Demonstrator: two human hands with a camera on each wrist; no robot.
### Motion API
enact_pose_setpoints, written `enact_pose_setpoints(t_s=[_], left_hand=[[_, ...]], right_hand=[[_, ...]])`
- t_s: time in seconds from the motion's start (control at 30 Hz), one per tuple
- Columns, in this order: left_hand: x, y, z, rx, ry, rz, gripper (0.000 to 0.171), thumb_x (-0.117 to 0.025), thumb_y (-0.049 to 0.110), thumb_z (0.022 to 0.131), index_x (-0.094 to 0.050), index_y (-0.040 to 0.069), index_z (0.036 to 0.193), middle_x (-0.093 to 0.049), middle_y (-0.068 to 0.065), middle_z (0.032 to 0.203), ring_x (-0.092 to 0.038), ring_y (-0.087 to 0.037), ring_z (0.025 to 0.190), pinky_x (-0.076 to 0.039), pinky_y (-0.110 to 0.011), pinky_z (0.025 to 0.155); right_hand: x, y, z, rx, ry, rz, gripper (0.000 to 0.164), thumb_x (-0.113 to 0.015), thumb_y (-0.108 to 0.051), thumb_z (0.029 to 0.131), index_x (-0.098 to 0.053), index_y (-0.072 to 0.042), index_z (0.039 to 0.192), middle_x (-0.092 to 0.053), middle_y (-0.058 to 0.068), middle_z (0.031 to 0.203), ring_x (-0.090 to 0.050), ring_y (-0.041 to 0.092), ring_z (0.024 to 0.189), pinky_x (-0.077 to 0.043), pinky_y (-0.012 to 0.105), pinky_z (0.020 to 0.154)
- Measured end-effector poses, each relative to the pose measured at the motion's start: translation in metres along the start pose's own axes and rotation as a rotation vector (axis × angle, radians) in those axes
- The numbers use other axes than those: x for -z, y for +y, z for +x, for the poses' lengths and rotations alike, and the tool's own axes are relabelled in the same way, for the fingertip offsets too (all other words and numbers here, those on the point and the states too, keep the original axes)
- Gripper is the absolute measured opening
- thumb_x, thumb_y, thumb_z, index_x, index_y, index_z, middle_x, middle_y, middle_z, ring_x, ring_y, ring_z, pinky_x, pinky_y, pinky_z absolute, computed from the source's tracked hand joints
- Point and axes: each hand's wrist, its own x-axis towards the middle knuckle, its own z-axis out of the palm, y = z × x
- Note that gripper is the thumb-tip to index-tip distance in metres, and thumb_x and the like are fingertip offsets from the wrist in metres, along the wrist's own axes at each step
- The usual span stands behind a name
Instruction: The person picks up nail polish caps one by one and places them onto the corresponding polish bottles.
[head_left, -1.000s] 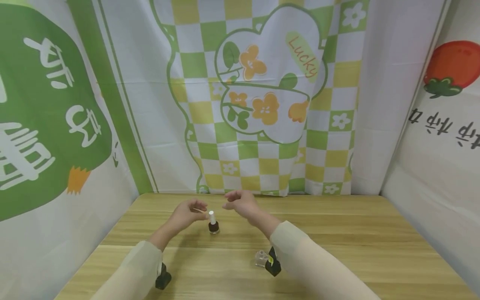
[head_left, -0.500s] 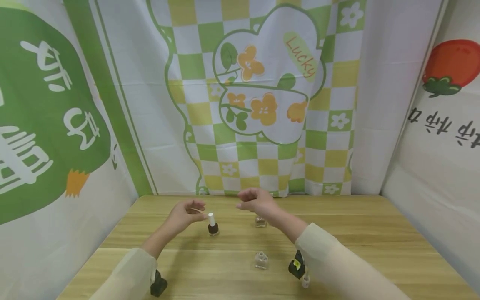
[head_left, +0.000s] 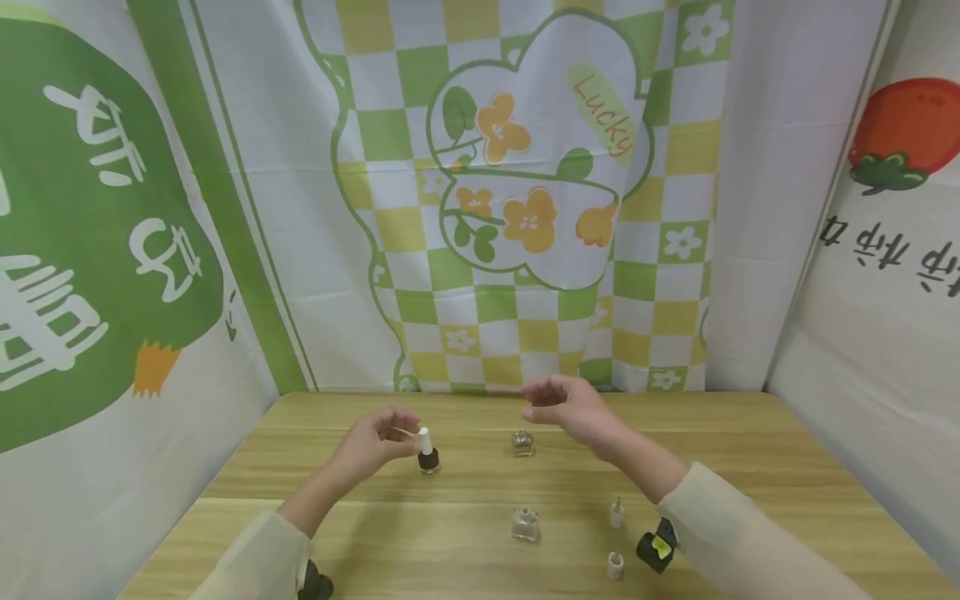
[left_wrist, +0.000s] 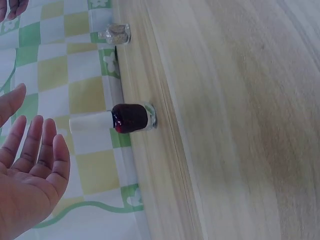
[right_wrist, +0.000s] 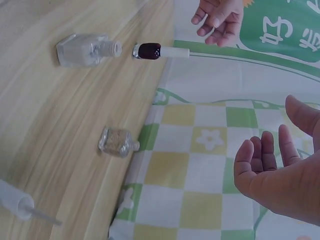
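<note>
A dark red nail polish bottle (head_left: pixel 428 460) with a tall white cap stands upright on the wooden table. My left hand (head_left: pixel 371 450) hovers beside the cap, and in the left wrist view its relaxed fingers (left_wrist: pixel 32 145) are apart from it. Farther right, my right hand (head_left: pixel 581 412) is in the air with loosely bent fingers and holds nothing. Below and left of it stands a small uncapped bottle (head_left: pixel 522 444) with glittery contents. A clear uncapped bottle (head_left: pixel 525 526) stands nearer to me.
Two white nail polish caps stand at the right: a brush cap (head_left: pixel 617 513) with its brush pointing up, and another cap (head_left: pixel 615 567) nearer to me. Black wrist devices (head_left: pixel 657 547) are strapped on the sleeves. A checkered curtain (head_left: pixel 517 325) hangs behind the table's back edge.
My right hand has moved right, away from the dark red bottle, uncovering the glittery bottle and the two white caps. My left hand has barely moved.
</note>
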Motion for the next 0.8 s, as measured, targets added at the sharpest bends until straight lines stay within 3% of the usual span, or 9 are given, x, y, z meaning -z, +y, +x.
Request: enact_pose_setpoints(t_s=[0.17, 0.4, 0.8], left_hand=[[-0.008, 0.004, -0.007, -0.021, -0.054, 0.018, 0.035, -0.076, 0.011, 0.084, -0.062, 0.002, 0.115, -0.062, -0.016, 0.113, -0.061, -0.025, 0.097, -0.052, -0.035, 0.078], [-0.02, 0.007, -0.013, -0.06, -0.121, 0.034, 0.036, -0.078, 0.017, 0.083, -0.062, 0.005, 0.113, -0.062, -0.008, 0.109, -0.06, -0.024, 0.097, -0.052, -0.032, 0.077], [-0.046, 0.01, -0.018, -0.127, -0.203, -0.003, 0.033, -0.076, 0.011, 0.084, -0.062, 0.003, 0.114, -0.061, -0.013, 0.11, -0.059, -0.027, 0.095, -0.053, -0.027, 0.074]], right_hand=[[0.019, 0.003, -0.013, 0.024, 0.008, -0.006, 0.036, -0.072, -0.012, 0.087, -0.061, 0.0, 0.119, -0.063, 0.01, 0.114, -0.056, 0.026, 0.109, -0.046, 0.04, 0.095], [0.035, 0.011, -0.03, 0.005, 0.025, -0.024, 0.038, -0.073, -0.015, 0.088, -0.06, 0.001, 0.119, -0.062, 0.01, 0.115, -0.057, 0.025, 0.109, -0.048, 0.037, 0.093], [0.058, 0.032, -0.058, 0.002, 0.032, -0.018, 0.041, -0.071, -0.014, 0.089, -0.056, 0.005, 0.122, -0.061, 0.013, 0.116, -0.056, 0.025, 0.108, -0.05, 0.031, 0.088]])
